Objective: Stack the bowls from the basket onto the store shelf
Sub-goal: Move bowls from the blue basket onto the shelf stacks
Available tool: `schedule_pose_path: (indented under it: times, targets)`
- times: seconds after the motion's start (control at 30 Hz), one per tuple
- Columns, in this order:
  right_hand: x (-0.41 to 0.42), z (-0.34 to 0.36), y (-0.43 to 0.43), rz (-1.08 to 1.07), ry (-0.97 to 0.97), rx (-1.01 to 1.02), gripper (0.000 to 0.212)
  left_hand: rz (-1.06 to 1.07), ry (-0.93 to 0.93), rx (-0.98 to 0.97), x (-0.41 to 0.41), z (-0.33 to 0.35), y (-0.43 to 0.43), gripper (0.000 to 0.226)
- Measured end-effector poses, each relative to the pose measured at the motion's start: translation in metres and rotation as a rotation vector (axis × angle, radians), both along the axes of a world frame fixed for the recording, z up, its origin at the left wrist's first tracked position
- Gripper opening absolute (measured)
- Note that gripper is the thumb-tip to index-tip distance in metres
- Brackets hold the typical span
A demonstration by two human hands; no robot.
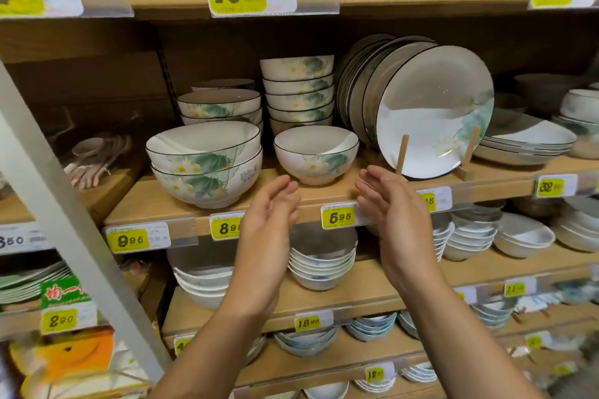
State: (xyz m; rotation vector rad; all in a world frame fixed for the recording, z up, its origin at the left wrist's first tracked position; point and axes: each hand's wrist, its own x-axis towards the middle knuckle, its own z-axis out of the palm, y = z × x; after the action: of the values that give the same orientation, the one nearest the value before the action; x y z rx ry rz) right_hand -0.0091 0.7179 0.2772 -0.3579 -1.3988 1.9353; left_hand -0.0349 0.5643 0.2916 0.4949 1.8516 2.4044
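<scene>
**Both hands open below a single bowl on the shelf**

Head view: a small white ceramic bowl with a black rim and a green-leaf lotus print [316, 154] stands upright and alone near the front of the pale wooden store shelf [155, 201]. The left hand [270, 214] is at seven o'clock from this bowl and the right hand [392, 210] at five o'clock. Both are raised in front of the shelf edge with palms turned toward each other. The fingers of each hand are spread loose and only lightly curved, and neither hand holds anything. The left fingertips come close to the bowl's foot, though contact cannot be made out; the right fingertips lie apart from it.

At nine o'clock from the small bowl sits a stack of two larger bowls in the same lotus pattern [205, 165]. At twelve o'clock, behind it, rises a taller stack of small matching bowls [297, 91]. At two o'clock a black-rimmed white plate [434, 110] leans on a wooden stand. A yellow price tag reading 5.95 [338, 216] is on the shelf edge between the two hands
</scene>
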Motion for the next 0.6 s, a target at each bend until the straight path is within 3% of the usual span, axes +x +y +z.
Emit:
schedule_pose_path:
  times: [0.23,0.6]
  targets:
    - [0.046,-0.017,-0.018,0.182,-0.035,-0.073,0.027,0.133,-0.011,0.02,0.05,-0.008,-0.04,0.03]
    - [0.093,-0.09,-0.106,0.713,-0.346,-0.039,0.027,0.562,-0.299,-0.023,0.161,-0.088,-0.138,0.03]
